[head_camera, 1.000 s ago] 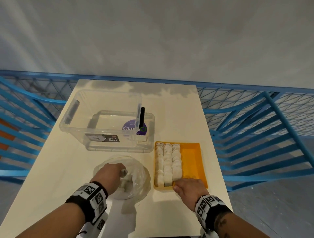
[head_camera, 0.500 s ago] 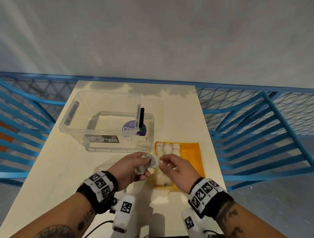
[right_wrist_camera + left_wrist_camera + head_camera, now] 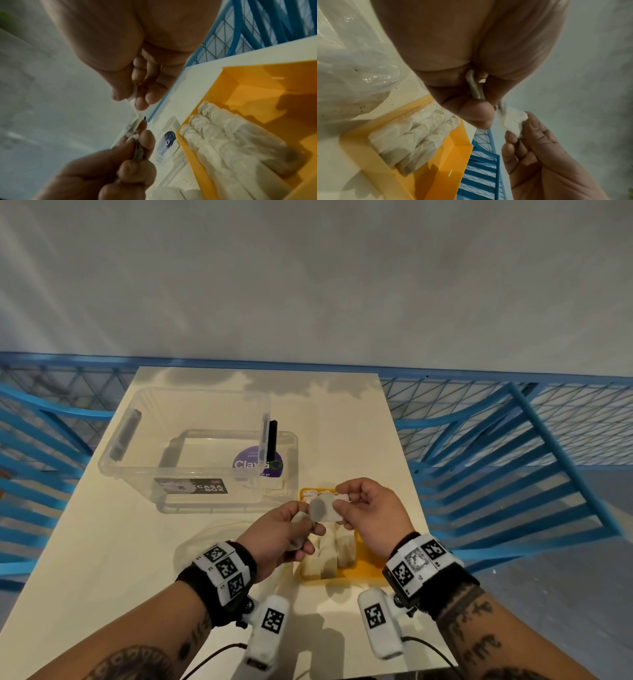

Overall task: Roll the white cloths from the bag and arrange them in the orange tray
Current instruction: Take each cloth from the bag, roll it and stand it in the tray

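Observation:
A small white cloth (image 3: 323,508) hangs in the air between my two hands, above the near left part of the orange tray (image 3: 368,571). My left hand (image 3: 305,525) pinches one end, with more cloth bunched in its palm (image 3: 475,88). My right hand (image 3: 342,505) pinches the other end (image 3: 133,96) between thumb and fingers. Rolled white cloths (image 3: 329,556) lie in rows along the tray's left side (image 3: 412,135); its right side is bare orange (image 3: 257,81). The clear plastic bag (image 3: 205,542) lies crumpled on the table, left of the tray.
A clear plastic storage box (image 3: 191,446) with its lid and a black object stands behind the bag and tray. The cream table (image 3: 85,559) is edged by blue metal railings (image 3: 513,457) on the left, right and far sides. A grey wall lies beyond.
My left hand has left the bag with a cloth and my right hand has lifted off the tray's near edge. Both rose, met, and now hold the cloth slightly farther apart.

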